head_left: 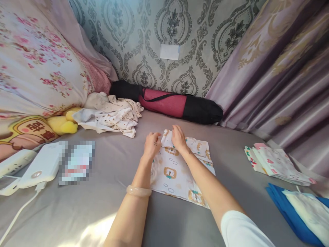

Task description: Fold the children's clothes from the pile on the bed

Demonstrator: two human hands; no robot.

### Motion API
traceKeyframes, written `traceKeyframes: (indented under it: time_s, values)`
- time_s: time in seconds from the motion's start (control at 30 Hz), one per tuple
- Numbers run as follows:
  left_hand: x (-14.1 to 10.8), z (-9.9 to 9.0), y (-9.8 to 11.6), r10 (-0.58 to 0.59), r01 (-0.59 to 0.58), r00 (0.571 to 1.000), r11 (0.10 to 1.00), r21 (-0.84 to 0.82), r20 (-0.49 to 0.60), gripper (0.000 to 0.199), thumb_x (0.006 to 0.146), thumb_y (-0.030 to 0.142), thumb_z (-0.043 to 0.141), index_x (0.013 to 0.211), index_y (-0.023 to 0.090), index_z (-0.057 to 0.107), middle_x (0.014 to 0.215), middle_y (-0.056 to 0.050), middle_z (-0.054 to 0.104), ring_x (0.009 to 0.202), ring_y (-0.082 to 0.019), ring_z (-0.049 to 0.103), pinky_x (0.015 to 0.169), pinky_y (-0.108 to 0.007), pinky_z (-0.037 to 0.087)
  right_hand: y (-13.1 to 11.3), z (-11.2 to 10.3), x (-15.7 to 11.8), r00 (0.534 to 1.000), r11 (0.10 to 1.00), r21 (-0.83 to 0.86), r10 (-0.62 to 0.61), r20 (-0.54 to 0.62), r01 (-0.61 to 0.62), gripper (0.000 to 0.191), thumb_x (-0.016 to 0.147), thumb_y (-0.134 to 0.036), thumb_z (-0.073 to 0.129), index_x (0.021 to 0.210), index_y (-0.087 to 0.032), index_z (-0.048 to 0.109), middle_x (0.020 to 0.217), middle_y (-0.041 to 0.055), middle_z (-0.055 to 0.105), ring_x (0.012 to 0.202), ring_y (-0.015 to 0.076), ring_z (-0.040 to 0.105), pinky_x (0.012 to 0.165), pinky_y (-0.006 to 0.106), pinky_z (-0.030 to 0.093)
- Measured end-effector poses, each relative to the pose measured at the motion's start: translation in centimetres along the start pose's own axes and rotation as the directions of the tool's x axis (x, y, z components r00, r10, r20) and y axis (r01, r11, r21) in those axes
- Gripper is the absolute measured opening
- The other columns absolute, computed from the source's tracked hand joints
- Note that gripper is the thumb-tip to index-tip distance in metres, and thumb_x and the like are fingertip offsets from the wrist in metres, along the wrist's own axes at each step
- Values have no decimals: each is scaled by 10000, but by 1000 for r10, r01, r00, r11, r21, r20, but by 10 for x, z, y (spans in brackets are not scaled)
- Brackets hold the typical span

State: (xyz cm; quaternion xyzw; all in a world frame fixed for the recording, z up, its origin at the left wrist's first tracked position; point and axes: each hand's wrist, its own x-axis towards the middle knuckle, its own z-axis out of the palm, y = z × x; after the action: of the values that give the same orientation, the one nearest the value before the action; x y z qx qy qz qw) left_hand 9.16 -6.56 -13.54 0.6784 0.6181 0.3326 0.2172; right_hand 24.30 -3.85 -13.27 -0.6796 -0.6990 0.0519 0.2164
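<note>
A white cloth [180, 175] with orange lion-like prints lies on the grey sheet, its far part folded over in layers. It looks like a small garment, but its exact kind is hard to make out. At its far left edge, my left hand [153, 145] has its fingers curled in on the fabric; the fingertips are partly hidden. My right hand [179, 140] rests on the folded far part, fingers stretched out and close together. Between the two hands a small folded flap of the cloth shows. A pale bangle [139, 191] circles my left wrist.
Crumpled clothes [113, 115] and a yellow plush toy [63, 123] lie far left. A black and red long bag [164, 103] runs along the wall. Folded printed clothes [280, 164] and blue fabric [290, 214] lie right. A white power bank [42, 166] with a cable sits left.
</note>
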Motion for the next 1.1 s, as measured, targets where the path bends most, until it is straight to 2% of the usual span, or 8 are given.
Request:
traceKeyframes:
  time_s: [0.1, 0.2, 0.27, 0.4, 0.57, 0.73, 0.9, 1.1]
  values:
    - [3, 7, 2, 101, -103, 994, 994, -29, -52, 479, 821, 66, 410, 1233, 166, 633, 1118, -103, 666, 1031, -213, 603, 944, -340, 472, -4, 3, -21, 980, 993, -79, -72, 188, 88, 588, 1003, -349, 204, 1526, -91, 274, 1608, 124, 221, 1486, 228, 154, 1187, 428, 113]
    - [4, 14, -2, 141, -142, 990, 989, -39, -16, 508, 821, 49, 399, 1275, 167, 593, 1186, -100, 661, 1083, -210, 605, 978, -342, 466, -8, 5, -28, 919, 993, -64, -65, 388, 97, 644, 999, -427, 178, 1549, -93, 205, 1628, 94, 135, 1498, 227, 97, 1195, 436, 60]
    - [5, 18, -6, 154, -154, 988, 988, -25, 7, 510, 822, 46, 394, 1283, 155, 582, 1221, -108, 654, 1120, -218, 602, 999, -349, 459, -8, 3, -28, 933, 996, -63, -36, 358, 62, 653, 1000, -435, 156, 1550, -86, 196, 1627, 100, 131, 1499, 228, 95, 1195, 444, 33]
    - [7, 23, -7, 211, -213, 975, 977, 19, 72, 534, 838, 43, 362, 1330, 150, 542, 1307, -112, 619, 1211, -214, 568, 1047, -353, 431, -2, 3, -34, 991, 991, -137, 18, 134, 0, 666, 1006, -424, 154, 1536, -24, 204, 1623, 140, 119, 1503, 239, 33, 1189, 451, -46]
    - [5, 32, 5, 258, -293, 936, 948, 126, 238, 517, 919, 123, 318, 1421, 112, 444, 1497, -138, 446, 1415, -234, 364, 1154, -426, 305, 7, 5, -43, 962, 992, -123, 70, 262, -39, 675, 1004, -423, 148, 1519, 3, 238, 1612, 163, 167, 1496, 249, 101, 1195, 421, 51]
    - [-5, 35, 16, 215, -307, 916, 919, 248, 338, 512, 984, 220, 250, 1470, 105, 365, 1571, -139, 312, 1466, -227, 256, 1185, -446, 221, 15, -8, -55, 978, 991, -133, 32, 208, -4, 653, 1000, -386, 143, 1530, -13, 222, 1618, 144, 153, 1500, 238, 77, 1199, 412, 17]
    - [-12, 40, 18, 127, -264, 926, 891, 370, 355, 535, 998, 361, 267, 1464, 119, 370, 1588, -130, 273, 1478, -235, 219, 1191, -463, 192, 30, -18, -70, 960, 988, -150, 66, 270, -26, 673, 997, -422, 134, 1533, -25, 225, 1621, 122, 145, 1500, 223, 87, 1202, 416, 55]
    - [-14, 44, 15, 137, -272, 933, 873, 405, 332, 556, 995, 385, 235, 1473, 129, 360, 1593, -122, 263, 1478, -235, 220, 1190, -475, 196, 59, -32, -83, 956, 962, -256, 160, 246, -95, 685, 994, -430, 148, 1540, -18, 188, 1622, 125, 123, 1500, 234, 76, 1200, 413, 5]
